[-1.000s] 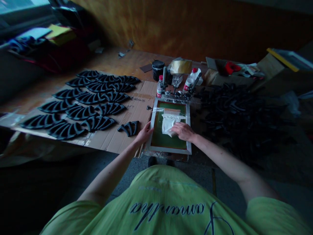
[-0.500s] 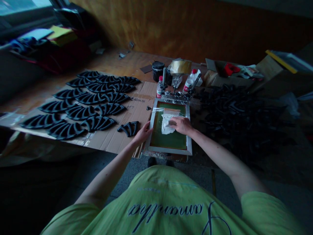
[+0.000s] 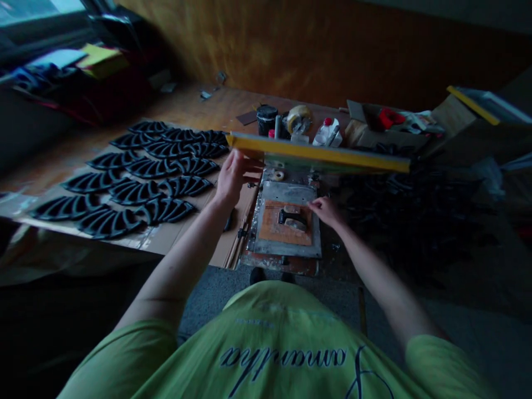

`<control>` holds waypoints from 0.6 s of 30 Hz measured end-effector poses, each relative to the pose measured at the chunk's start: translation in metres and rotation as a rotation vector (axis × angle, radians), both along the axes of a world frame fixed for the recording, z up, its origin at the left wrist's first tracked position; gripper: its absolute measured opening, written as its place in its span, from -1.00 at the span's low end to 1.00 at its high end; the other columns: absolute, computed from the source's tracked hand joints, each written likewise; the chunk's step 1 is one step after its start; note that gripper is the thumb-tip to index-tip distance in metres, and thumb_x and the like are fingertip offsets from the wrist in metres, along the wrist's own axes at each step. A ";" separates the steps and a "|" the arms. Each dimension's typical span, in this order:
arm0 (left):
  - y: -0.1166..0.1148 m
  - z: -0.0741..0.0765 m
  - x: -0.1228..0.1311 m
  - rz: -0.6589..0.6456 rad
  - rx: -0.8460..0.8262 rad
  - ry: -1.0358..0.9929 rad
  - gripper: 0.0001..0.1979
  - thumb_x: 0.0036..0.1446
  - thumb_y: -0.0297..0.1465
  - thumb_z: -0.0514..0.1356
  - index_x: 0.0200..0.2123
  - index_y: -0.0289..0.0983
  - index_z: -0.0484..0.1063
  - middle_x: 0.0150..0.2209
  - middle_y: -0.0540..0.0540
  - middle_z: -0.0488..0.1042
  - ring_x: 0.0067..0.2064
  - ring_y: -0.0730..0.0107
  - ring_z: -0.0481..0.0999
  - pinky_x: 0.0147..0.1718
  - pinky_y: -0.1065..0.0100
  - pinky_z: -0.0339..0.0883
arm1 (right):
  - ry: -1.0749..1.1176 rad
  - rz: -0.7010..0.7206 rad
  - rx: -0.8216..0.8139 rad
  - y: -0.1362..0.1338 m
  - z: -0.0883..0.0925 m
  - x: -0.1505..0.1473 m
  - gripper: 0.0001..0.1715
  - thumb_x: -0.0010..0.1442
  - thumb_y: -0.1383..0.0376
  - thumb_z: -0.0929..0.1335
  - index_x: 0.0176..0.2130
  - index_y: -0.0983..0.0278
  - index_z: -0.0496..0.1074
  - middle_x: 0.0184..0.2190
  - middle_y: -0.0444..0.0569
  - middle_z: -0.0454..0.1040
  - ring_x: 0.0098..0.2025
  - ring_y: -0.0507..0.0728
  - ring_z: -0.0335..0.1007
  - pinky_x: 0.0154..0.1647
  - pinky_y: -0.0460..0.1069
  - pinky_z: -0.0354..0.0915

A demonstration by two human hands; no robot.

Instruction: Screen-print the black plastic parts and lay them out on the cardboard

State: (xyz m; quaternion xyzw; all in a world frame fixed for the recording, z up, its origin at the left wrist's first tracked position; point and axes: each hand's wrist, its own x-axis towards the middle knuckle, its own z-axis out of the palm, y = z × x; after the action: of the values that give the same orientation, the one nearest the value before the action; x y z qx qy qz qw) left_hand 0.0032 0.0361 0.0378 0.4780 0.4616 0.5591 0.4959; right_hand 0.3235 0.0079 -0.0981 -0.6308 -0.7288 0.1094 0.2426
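My left hand (image 3: 233, 176) is at the left end of a raised screen-printing frame (image 3: 320, 153), its fingers around the frame's edge. The frame is tilted up, its yellow edge toward me. Under it lies a grey metal base plate (image 3: 286, 192) bearing a brown board (image 3: 270, 228). A small black plastic piece (image 3: 292, 218) sits in the middle of the board. My right hand (image 3: 326, 211) is at the board's upper right corner, fingers drawn together; what they hold, if anything, I cannot make out.
Rows of black ribbed parts (image 3: 137, 191) lie on cardboard at left. A dark heap of similar parts (image 3: 399, 216) is at right. Behind stand a black tub (image 3: 266, 118), a tape roll (image 3: 299, 119), a bottle (image 3: 327, 133) and an open carton (image 3: 366, 133).
The frame has swung up from flat, uncovering the base plate, board and black piece. My left hand has risen with it. My right hand moved right and down; the white cloth is out of sight.
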 end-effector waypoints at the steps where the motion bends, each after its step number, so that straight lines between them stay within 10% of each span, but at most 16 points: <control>1: 0.006 0.006 0.003 -0.011 0.013 -0.016 -0.42 0.26 0.14 0.00 0.00 -0.21 0.38 -0.25 -0.15 0.58 -0.27 0.31 0.59 -0.42 0.37 0.46 | -0.062 0.042 -0.028 -0.012 -0.013 -0.013 -0.60 0.25 0.00 0.39 -0.39 0.27 0.46 -0.34 0.03 0.52 -0.22 0.18 0.44 -0.10 0.05 0.34; 5: -0.005 -0.006 0.016 0.002 -0.063 -0.058 -0.38 0.25 0.18 -0.05 0.05 -0.20 0.30 -0.17 -0.17 0.59 -0.25 0.32 0.62 -0.39 0.38 0.47 | -0.246 0.059 -0.163 -0.032 -0.033 -0.053 -0.78 0.33 0.17 0.34 -0.26 0.29 0.42 -0.20 0.16 0.53 -0.09 0.24 0.43 -0.05 0.07 0.31; 11: -0.103 -0.091 0.053 -0.397 -0.747 -0.088 -0.36 0.10 0.16 0.19 -0.03 -0.26 0.40 -0.13 -0.30 0.61 -0.20 0.11 0.64 -0.41 0.28 0.49 | -0.098 -0.031 -0.115 -0.056 -0.007 -0.101 -0.72 0.44 0.19 0.18 -0.15 0.26 0.40 -0.22 0.12 0.52 -0.09 0.22 0.42 -0.11 0.03 0.30; 15: -0.118 -0.122 0.046 -0.190 -0.761 -0.229 -0.53 0.17 0.04 0.21 -0.17 -0.28 0.38 -0.21 -0.20 0.60 -0.26 0.26 0.63 -0.37 0.33 0.50 | -0.007 0.394 -0.033 -0.077 -0.008 -0.110 -0.74 0.40 0.30 0.20 -0.14 0.20 0.47 -0.13 0.06 0.53 0.01 0.19 0.37 0.06 0.06 0.29; 18: -0.099 -0.136 -0.005 0.036 -0.723 -0.098 -0.65 0.27 -0.09 0.16 -0.19 -0.28 0.33 -0.24 -0.17 0.59 -0.38 0.37 0.61 -0.43 0.38 0.47 | 0.008 0.340 -0.044 -0.066 -0.021 -0.049 -0.65 0.31 0.41 0.21 -0.07 0.20 0.51 -0.08 0.06 0.54 0.03 0.20 0.36 0.10 0.11 0.30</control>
State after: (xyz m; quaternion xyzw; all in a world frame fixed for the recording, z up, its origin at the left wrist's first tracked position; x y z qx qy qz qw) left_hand -0.0019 -0.0627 -0.0982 0.2364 0.6134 0.3906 0.6445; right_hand 0.2744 -0.0581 -0.1189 -0.5032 -0.8214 0.1675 0.2097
